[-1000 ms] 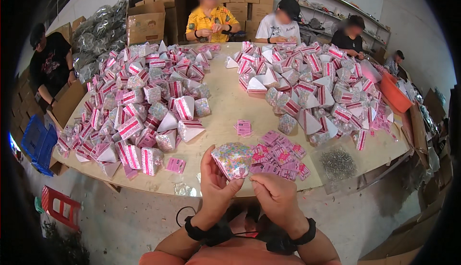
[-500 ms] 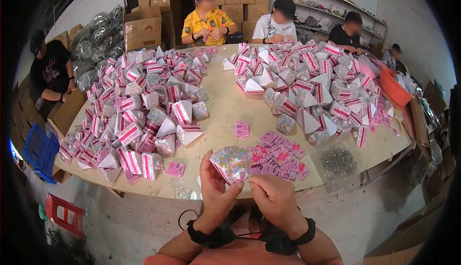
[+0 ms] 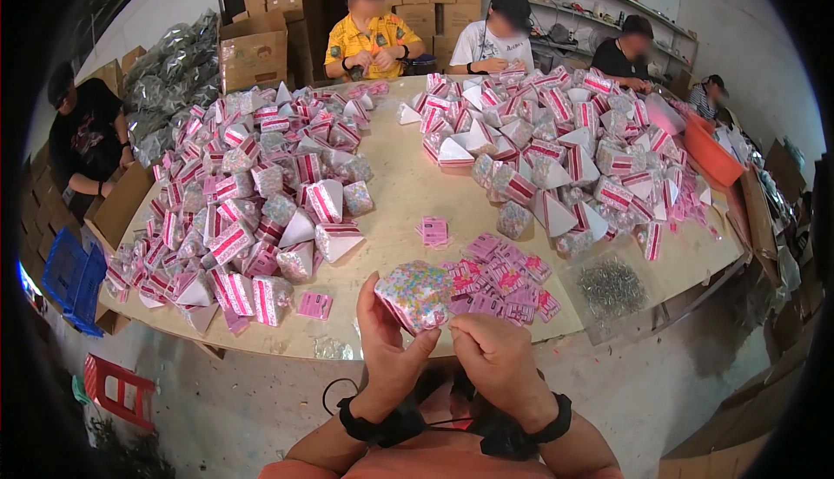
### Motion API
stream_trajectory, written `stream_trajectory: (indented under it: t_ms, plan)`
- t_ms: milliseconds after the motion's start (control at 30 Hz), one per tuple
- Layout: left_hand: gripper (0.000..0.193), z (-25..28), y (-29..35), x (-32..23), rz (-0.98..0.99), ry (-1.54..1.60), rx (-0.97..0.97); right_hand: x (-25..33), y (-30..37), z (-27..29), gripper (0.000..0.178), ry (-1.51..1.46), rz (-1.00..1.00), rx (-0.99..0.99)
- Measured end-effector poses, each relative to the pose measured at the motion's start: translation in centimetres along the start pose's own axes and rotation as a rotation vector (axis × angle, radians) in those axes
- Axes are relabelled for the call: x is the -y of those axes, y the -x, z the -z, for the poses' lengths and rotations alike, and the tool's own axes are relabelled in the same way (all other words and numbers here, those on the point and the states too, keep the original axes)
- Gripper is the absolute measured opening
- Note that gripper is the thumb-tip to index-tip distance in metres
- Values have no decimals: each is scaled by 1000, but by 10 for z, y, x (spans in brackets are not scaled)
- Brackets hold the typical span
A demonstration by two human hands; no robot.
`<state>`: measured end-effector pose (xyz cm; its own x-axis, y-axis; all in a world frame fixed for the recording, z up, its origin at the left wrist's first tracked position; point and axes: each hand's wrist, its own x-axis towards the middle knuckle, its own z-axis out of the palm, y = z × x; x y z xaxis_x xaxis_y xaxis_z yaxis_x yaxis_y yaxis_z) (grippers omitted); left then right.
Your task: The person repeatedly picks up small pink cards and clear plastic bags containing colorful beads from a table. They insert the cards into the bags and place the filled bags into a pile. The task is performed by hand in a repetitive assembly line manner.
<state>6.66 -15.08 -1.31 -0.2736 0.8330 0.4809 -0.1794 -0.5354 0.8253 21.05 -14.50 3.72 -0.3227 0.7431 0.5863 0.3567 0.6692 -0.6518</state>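
Observation:
A wedge-shaped toy cake slice point(image 3: 413, 295), its top speckled with pastel sprinkles and its side pink, is held up over the table's near edge. My left hand point(image 3: 389, 357) is closed around its left side, thumb along the lower edge. At its lower right corner, my right hand point(image 3: 495, 353) is closed in a pinch; whatever lies between those fingertips is too small to make out. Just beyond my right hand is a loose pile of pink printed cards point(image 3: 499, 279). A small stack of similar cards point(image 3: 433, 231) sits farther back.
Big heaps of wrapped cake slices cover the left point(image 3: 252, 184) and right point(image 3: 556, 149) of the table point(image 3: 395, 179). Small metal pieces point(image 3: 612, 286) lie on a clear sheet at right. An orange basin point(image 3: 714, 153) stands at the right edge. Several people work around the table.
My hands and the cake slice keep almost the same pose. The view has shifted very slightly.

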Motion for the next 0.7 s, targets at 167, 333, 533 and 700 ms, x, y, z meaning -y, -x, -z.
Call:
stream_trajectory:
  t_ms: [167, 333, 533, 700]
  plan:
    - [89, 1, 2, -1, -71, -167, -1, -2, 2, -2, 6, 65, -6, 18]
    - [88, 6, 3, 4, -113, -260, 23, -3, 2, -4, 7, 96, -1, 8]
    - [88, 4, 1, 1, -45, -191, 6, -1, -1, -1, 11, -89, -143, 29]
    - [87, 5, 1, 4, -39, -161, -1, -3, -2, -1, 11, -137, -168, 28]
